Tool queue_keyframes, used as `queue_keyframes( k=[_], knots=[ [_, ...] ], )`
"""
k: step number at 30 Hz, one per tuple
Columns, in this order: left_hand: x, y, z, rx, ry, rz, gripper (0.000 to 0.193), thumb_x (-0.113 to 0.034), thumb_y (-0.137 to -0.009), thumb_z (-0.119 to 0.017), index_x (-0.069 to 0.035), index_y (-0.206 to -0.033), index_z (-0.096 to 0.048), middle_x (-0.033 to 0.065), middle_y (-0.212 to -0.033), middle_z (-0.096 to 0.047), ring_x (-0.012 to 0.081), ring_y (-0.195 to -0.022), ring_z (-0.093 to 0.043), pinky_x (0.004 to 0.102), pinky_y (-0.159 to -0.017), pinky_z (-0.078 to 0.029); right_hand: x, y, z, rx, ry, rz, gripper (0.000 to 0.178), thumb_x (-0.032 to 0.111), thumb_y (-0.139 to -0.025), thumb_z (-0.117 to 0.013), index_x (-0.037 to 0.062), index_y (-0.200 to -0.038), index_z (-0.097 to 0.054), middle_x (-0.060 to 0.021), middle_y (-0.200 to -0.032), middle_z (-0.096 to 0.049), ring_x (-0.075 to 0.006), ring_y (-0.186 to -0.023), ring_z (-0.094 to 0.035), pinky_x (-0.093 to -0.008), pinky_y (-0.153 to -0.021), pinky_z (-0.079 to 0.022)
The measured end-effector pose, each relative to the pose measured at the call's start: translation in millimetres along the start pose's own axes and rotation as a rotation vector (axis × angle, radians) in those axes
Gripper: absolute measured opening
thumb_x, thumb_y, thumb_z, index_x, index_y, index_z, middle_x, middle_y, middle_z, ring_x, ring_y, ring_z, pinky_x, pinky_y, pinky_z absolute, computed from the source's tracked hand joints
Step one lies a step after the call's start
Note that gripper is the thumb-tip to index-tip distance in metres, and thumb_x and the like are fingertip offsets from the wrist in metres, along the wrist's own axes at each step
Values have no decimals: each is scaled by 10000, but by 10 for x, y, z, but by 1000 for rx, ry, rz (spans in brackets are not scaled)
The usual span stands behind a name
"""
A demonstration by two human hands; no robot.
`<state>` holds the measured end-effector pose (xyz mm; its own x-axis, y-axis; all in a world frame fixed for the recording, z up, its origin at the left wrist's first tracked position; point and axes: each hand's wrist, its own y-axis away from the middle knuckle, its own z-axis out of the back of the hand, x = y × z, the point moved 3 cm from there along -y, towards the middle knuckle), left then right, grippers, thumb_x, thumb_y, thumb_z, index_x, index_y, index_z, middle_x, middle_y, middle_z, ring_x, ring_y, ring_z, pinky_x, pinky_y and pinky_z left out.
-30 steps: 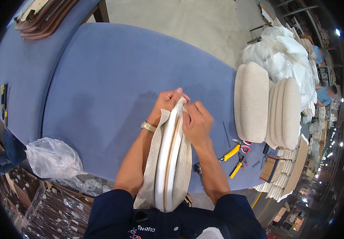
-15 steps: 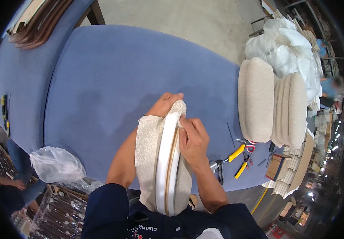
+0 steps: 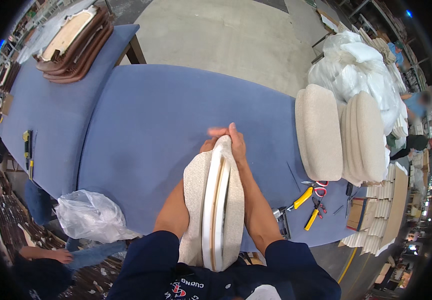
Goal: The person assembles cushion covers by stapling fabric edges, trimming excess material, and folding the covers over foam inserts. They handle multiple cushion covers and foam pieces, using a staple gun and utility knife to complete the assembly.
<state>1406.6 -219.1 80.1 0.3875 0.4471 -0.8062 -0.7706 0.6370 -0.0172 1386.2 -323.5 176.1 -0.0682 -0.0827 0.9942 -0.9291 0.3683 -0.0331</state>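
Observation:
A long cushion panel stands on edge in front of me, its near end against my body. White foam (image 3: 207, 220) lies either side of a thin wooden board edge (image 3: 216, 210), with beige fabric (image 3: 194, 185) hanging loose along both sides. At the far end, my right hand (image 3: 236, 145) is wrapped round the fabric-covered tip from the right, thumb up. My left hand (image 3: 207, 145) is at the same tip from the left, mostly hidden behind the fabric, its fingers smeared by motion.
Beige cushions (image 3: 321, 132) stand stacked at right, beside yellow-handled pliers (image 3: 313, 220), red-handled scissors (image 3: 321, 188) and a staple gun (image 3: 282, 220) on the blue table (image 3: 146, 120). A plastic bag (image 3: 91, 215) and brown panels (image 3: 78, 47) are at left. Another person's hand (image 3: 62, 256) shows lower left.
My right hand has moved from the panel's inner edge to the outside of its far tip. My left hand has dropped lower behind the fabric. The view has shifted, showing more of the far side.

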Motion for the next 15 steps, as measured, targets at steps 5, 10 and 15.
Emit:
queue_keyframes(
  k=[5, 10, 15],
  knots=[
    [6, 455, 142, -42, 169, 179, 489, -354, -974, -615, 7, -1303, -618, 251, -1241, -673, 376, -1130, -672, 489, -990, -531, 52, 25, -168, 244, -69, -255, 743, 533, -1089, -341, 5, -736, -725, -92, -673, -676, -171, -644, -616, -323, -678, -495],
    [152, 1526, -64, -334, 661, 513, 503, -381, -1030, -536, 5, -1347, -597, 228, -1290, -662, 345, -1161, -668, 466, -1008, -533, -132, 38, -122, 326, -65, -317, 774, 587, -1063, -321, 10, -712, -699, -91, -644, -658, -161, -593, -596, -324, -615, -470],
    [334, 2026, 45, -501, 1142, 666, 525, -407, -1087, -458, 3, -1391, -577, 205, -1340, -650, 313, -1192, -665, 444, -1025, -535, -695, 82, -110, 176, -105, -386, 741, 602, -1041, -380, 14, -691, -664, -61, -618, -603, -189, -601, -559, -367, -642, -443]
  ],
)
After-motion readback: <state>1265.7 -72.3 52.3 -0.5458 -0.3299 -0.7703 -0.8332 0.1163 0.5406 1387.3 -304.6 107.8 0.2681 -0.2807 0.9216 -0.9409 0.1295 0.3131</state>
